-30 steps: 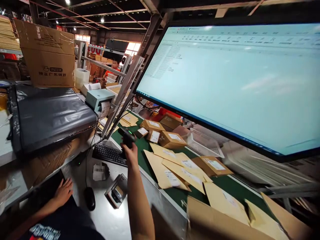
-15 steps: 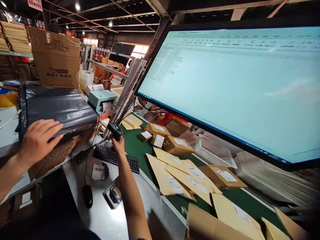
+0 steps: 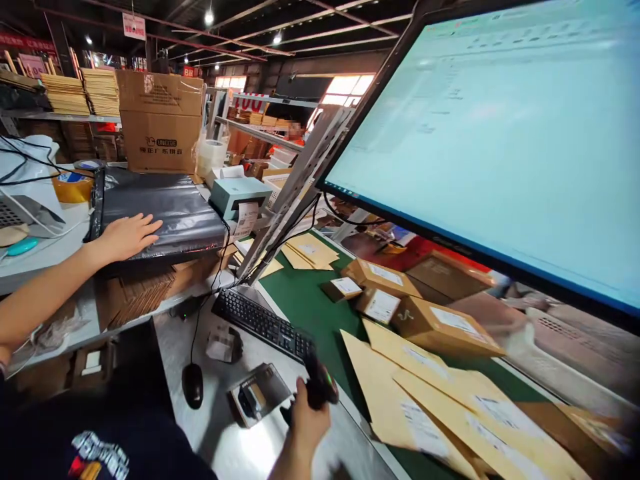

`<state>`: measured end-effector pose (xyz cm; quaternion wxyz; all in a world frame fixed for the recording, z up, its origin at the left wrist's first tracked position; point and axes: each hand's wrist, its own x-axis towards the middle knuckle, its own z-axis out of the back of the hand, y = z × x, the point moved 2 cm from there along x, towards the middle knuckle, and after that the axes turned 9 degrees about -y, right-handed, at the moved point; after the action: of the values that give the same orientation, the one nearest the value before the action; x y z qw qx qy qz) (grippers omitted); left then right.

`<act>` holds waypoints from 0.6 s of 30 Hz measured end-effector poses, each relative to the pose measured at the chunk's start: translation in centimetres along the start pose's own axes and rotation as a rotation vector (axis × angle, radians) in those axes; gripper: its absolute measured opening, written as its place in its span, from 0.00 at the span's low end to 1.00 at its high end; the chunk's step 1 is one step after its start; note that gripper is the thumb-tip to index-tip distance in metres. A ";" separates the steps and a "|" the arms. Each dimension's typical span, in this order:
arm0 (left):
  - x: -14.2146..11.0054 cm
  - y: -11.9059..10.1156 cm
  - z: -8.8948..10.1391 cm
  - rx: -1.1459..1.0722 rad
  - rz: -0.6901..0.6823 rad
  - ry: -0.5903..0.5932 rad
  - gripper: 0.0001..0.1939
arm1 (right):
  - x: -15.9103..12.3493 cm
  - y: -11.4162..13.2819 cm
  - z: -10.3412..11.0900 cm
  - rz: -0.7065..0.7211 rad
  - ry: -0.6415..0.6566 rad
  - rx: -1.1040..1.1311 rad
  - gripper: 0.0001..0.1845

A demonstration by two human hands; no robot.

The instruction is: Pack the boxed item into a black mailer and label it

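Note:
My left hand point(image 3: 131, 237) lies with fingers stretched out on the stack of black plastic mailers point(image 3: 173, 208), and nothing is gripped in it. Wrapped round the handle of a black barcode scanner point(image 3: 320, 381), my right hand point(image 3: 309, 421) is low over the metal bench point(image 3: 207, 437), its grip partly blurred. Left of it on the bench sit a small open box with a dark device point(image 3: 251, 400), a crumpled labelled packet point(image 3: 223, 344) and a black mouse point(image 3: 193, 385). Beyond the scanner is a black keyboard point(image 3: 263, 321). A printed label point(image 3: 247, 219) hangs from the pale-blue label printer point(image 3: 240, 195).
A large monitor point(image 3: 480, 140) overhangs the right side on a metal frame point(image 3: 295, 193). Kraft envelopes point(image 3: 425, 393) and brown boxes point(image 3: 440, 325) lie on the green belt point(image 3: 305, 287). A large carton point(image 3: 159, 127) stands behind the mailers.
My right hand has brought the scanner down from near the printer, towards me. The red light on the printed label is gone. My left hand has settled onto the mailers. The view has turned.

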<state>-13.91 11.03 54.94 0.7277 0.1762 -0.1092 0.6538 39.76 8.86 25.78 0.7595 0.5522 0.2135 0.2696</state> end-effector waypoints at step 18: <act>-3.7 -21.3 -16.3 -0.735 -0.195 0.132 0.17 | -10.5 -10.3 5.7 0.214 -0.333 -0.362 0.44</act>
<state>5.52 12.37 36.14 0.8065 -0.1294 -0.2719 0.5087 37.09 -4.57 17.91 0.8378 0.4635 -0.0259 0.2876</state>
